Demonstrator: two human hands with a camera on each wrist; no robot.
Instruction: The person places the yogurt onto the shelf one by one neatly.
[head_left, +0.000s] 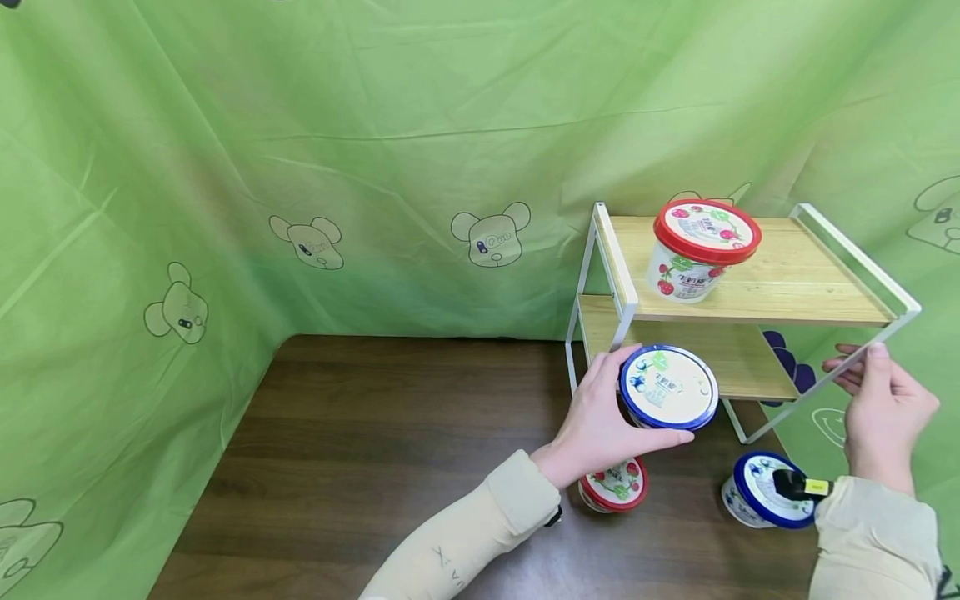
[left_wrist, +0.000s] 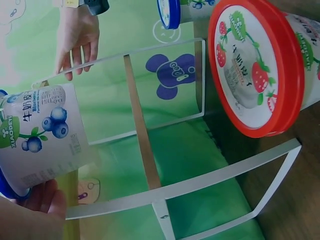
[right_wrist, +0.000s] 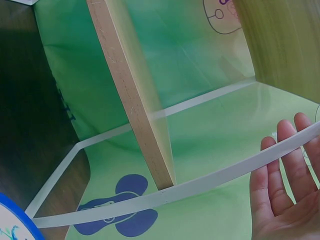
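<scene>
My left hand point(head_left: 600, 421) grips a white paper tub with a blue lid point(head_left: 670, 387) and blueberry print, thumb and fingers round its sides. It is held in front of the two-tier shelf, below the top board's height. In the left wrist view this blueberry tub point(left_wrist: 42, 135) lies sideways at the left edge, fingertips at its wall. My right hand point(head_left: 888, 408) is at the shelf's right front post point(head_left: 847, 362). Its fingers point(right_wrist: 295, 170) extend nearly straight behind the white bar, in the right wrist view. A red-lidded strawberry tub point(head_left: 705, 250) stands on the top board.
The shelf has wooden boards point(head_left: 810, 275) and a white metal frame. On the brown table in front stand another red-lidded tub point(head_left: 618, 485), partly behind my left arm, and another blue-lidded tub point(head_left: 750, 496), near my right wrist. Green printed cloth point(head_left: 390, 167) hangs behind and at both sides.
</scene>
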